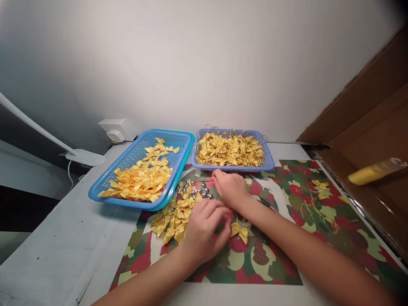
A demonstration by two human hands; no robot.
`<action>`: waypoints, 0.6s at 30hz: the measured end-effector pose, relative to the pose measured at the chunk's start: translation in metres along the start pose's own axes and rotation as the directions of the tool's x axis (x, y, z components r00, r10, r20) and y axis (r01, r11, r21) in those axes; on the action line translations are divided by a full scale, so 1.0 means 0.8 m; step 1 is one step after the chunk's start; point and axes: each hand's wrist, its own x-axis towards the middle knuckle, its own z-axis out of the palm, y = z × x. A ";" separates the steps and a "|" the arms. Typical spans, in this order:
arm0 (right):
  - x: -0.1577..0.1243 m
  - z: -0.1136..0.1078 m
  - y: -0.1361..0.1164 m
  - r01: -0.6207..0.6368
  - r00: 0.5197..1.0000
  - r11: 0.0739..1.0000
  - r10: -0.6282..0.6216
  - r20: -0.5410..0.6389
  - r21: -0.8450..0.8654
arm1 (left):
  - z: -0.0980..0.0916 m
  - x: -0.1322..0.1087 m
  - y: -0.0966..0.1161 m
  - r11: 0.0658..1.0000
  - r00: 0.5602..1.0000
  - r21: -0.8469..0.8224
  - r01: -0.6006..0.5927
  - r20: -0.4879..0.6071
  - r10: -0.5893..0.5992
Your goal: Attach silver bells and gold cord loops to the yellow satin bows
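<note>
My left hand (207, 229) is curled low over the mat, thumb and forefinger brought together; whatever they hold is hidden. Just right of its thumb is a yellow ribbon bow (239, 231). My right hand (231, 189) sits farther forward, its fingertips pinching a thin cord (204, 181) that runs off to the left. Small silver bells (204, 191) lie scattered left of the right hand. Beside and partly behind my left hand is a loose pile of yellow bows (178, 216).
A blue basket (119, 163) of yellow bows stands at left, another basket (234, 168) with corded bows at the back. Right are yellow scraps (320, 185), a cardboard box (360, 123) and a yellow tube (369, 173). A white lamp base (86, 157) is far left. A camouflage-patterned mat (255, 272) covers the table.
</note>
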 end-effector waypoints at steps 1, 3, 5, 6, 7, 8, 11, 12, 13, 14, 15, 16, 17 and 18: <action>-0.003 -0.002 0.002 0.006 1.000 1.000 -0.006 -0.011 0.004 | -0.005 0.005 -0.003 0.997 0.999 0.070 0.016 -0.038 -0.013; -0.010 -0.006 0.006 0.025 0.999 1.000 -0.024 -0.030 0.012 | -0.014 0.014 -0.009 0.968 0.992 0.240 0.068 -0.123 -0.039; -0.019 -0.011 0.012 0.052 0.998 0.999 -0.051 -0.045 0.017 | -0.023 0.022 -0.015 0.905 0.987 0.408 0.120 -0.145 -0.066; -0.025 -0.014 0.015 0.066 0.996 0.998 -0.065 -0.055 0.017 | -0.027 0.026 -0.017 0.872 0.990 0.474 0.127 -0.109 -0.085; -0.031 -0.016 0.018 0.077 0.995 0.997 -0.076 -0.060 0.016 | -0.030 0.029 -0.018 0.847 0.993 0.519 0.115 -0.038 -0.111; -0.038 -0.017 0.022 0.091 0.993 0.996 -0.090 -0.072 0.013 | -0.032 0.031 -0.018 0.836 0.988 0.540 0.093 0.054 -0.145; -0.059 -0.018 0.032 0.161 0.967 0.986 -0.164 -0.197 -0.031 | -0.033 0.036 -0.015 0.870 0.916 0.488 0.073 0.313 -0.252; -0.065 -0.017 0.035 0.189 0.947 0.980 -0.198 -0.252 -0.056 | -0.032 0.037 -0.012 0.881 0.891 0.464 0.088 0.360 -0.278; -0.071 -0.016 0.038 0.215 0.926 0.973 -0.231 -0.298 -0.086 | -0.031 0.039 -0.010 0.888 0.873 0.448 0.104 0.387 -0.298; -0.077 -0.015 0.040 0.234 0.908 0.966 -0.259 -0.330 -0.113 | -0.030 0.041 -0.007 0.891 0.863 0.439 0.115 0.400 -0.309; -0.082 -0.015 0.041 0.243 0.899 0.961 -0.273 -0.341 -0.129 | -0.029 0.042 -0.005 0.893 0.861 0.434 0.117 0.404 -0.309; -0.086 -0.015 0.042 0.245 0.898 0.960 -0.276 -0.341 -0.132 | -0.027 0.043 -0.003 0.895 0.864 0.431 0.111 0.403 -0.301; -0.090 -0.016 0.043 0.240 0.903 0.963 -0.267 -0.338 -0.120 | -0.026 0.044 -0.002 0.897 0.872 0.430 0.099 0.397 -0.286; -0.093 -0.017 0.043 0.229 0.909 0.969 -0.248 -0.336 -0.097 | -0.026 0.045 -0.001 0.899 0.882 0.431 0.081 0.389 -0.266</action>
